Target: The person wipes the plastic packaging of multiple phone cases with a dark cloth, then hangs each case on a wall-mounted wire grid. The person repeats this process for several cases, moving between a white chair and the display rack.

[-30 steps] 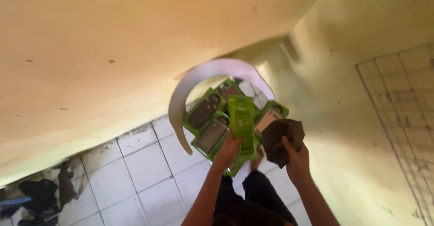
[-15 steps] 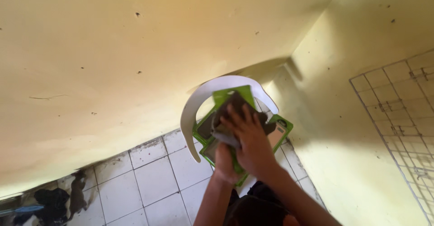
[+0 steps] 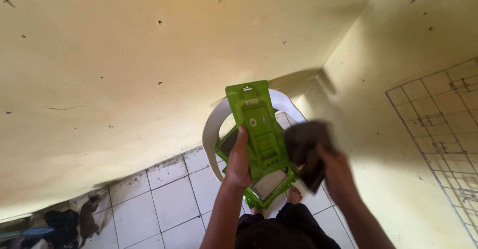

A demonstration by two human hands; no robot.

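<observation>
My left hand [image 3: 239, 162] holds up a flat green retail package [image 3: 258, 127] with a hang hole at its top, thumb on its left edge. My right hand [image 3: 332, 167] grips a dark crumpled cloth [image 3: 303, 144] just right of the package, blurred by motion. Below them, a white plastic chair [image 3: 211, 129] carries a stack of similar green packages [image 3: 266, 186] with grey inserts. My dark trousers and one bare foot [image 3: 295, 195] show at the bottom.
Yellow walls meet in a corner behind the chair. A white wire grid panel [image 3: 438, 124] leans on the right wall. The floor is white tile [image 3: 169, 204]. Dark cats or bundles [image 3: 74, 221] lie at the bottom left.
My left hand has lifted one green package upright off the stack. My right hand with the cloth has moved from over the stack to the right side.
</observation>
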